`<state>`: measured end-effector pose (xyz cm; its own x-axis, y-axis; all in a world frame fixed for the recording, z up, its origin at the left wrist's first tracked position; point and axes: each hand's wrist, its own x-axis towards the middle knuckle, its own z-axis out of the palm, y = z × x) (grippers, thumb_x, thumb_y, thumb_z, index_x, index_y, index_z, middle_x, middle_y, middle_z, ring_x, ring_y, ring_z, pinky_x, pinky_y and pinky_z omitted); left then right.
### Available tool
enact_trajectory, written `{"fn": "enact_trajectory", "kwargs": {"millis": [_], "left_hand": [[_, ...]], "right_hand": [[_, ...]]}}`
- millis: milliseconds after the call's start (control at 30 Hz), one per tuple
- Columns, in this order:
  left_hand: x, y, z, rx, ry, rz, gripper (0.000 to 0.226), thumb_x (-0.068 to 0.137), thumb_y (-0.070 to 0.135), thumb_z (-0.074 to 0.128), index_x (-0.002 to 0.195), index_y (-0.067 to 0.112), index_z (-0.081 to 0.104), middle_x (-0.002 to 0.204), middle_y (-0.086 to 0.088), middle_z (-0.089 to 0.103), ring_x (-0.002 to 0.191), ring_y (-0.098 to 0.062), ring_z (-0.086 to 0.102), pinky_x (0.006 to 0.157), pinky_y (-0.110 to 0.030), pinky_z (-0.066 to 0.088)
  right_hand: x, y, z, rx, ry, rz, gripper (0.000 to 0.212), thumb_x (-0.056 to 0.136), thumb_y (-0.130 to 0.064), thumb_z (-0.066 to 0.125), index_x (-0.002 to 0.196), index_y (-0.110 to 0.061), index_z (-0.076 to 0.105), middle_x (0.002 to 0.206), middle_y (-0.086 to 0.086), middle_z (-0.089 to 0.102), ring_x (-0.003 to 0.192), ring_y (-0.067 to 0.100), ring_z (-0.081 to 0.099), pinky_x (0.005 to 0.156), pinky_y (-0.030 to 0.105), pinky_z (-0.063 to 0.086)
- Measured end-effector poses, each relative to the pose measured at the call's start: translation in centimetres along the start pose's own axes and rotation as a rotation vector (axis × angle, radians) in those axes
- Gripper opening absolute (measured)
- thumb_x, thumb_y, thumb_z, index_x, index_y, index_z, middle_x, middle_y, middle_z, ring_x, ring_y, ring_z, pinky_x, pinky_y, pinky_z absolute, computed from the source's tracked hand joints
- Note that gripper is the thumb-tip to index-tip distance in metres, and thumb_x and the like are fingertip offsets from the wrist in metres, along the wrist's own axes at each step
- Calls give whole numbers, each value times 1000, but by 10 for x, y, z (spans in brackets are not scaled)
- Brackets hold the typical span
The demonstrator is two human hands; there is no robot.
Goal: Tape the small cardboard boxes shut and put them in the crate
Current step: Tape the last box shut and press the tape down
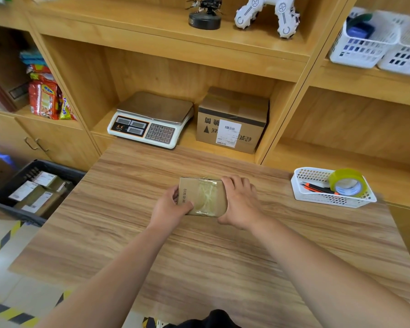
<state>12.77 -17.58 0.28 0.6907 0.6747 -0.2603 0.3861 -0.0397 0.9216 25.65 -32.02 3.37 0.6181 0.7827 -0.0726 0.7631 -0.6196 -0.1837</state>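
Note:
A small cardboard box (202, 196) lies flat in the middle of the wooden table (199, 252), with wrinkled clear tape across its top. My left hand (169, 205) grips its left end, thumb on top. My right hand (240, 201) holds its right end, fingers curled over the far edge. A dark crate (14, 205) stands on the floor to the left of the table and holds several labelled small boxes (39, 192). A roll of yellowish tape (346, 182) leans in a white basket (317, 197) at the table's right.
An orange and black cutter (317, 188) lies in the white basket. Behind the table, a shelf niche holds a weighing scale (152, 119) and a larger labelled carton (232, 120). Yellow-black hazard tape (3, 242) marks the floor at left.

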Motion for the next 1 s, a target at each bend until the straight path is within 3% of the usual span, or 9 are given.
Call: {"fn": "enact_trajectory", "kwargs": {"millis": [267,367,433,533,667,833,1000], "left_hand": [[-11,9,-6,16,-92,98,75,72,9,77,137,25,44,117,15,58,106,6,51,79,-7,37],[-15,3,-10,66,-125,104,73,70,9,78,130,34,46,116,22,57,110,6,49,90,-18,37],[-15,-6,-11,69,-128,61,71,70,5,77,130,29,49,118,16,60,113,1,52,96,-25,42],[-11,-19,-10,61,-140,-3,71,71,-2,74,135,17,50,121,8,62,114,-4,55,91,-21,48],[-7,-32,-6,32,-165,-69,61,74,-6,68,131,10,52,117,3,66,115,-11,59,85,-21,51],[0,-31,2,71,-140,-80,46,82,-5,62,124,10,54,106,3,68,99,-6,62,65,-5,46],[13,-29,4,95,-142,-83,43,82,-2,63,121,15,54,106,5,68,104,-7,61,70,-8,46]], "right_hand": [[11,12,-28,170,-162,88,106,55,-45,81,143,-26,25,139,-3,34,125,24,32,106,37,25],[14,18,-37,227,-280,98,105,56,-45,82,143,-27,26,139,-6,34,127,23,32,107,37,29],[15,20,-39,268,-355,110,103,57,-44,82,142,-29,26,136,-7,34,125,22,32,105,38,32],[15,23,-36,356,-407,131,101,59,-40,83,142,-30,25,133,-7,33,123,19,32,103,38,36],[15,25,-34,431,-391,128,100,65,-32,82,146,-25,22,136,-6,29,127,17,27,101,32,33],[21,27,-25,555,-314,180,104,65,-32,82,148,-26,20,143,-4,27,133,17,27,108,37,33],[21,30,-9,707,-178,269,120,66,-32,85,153,-26,3,159,-3,13,144,17,19,116,36,25]]}}
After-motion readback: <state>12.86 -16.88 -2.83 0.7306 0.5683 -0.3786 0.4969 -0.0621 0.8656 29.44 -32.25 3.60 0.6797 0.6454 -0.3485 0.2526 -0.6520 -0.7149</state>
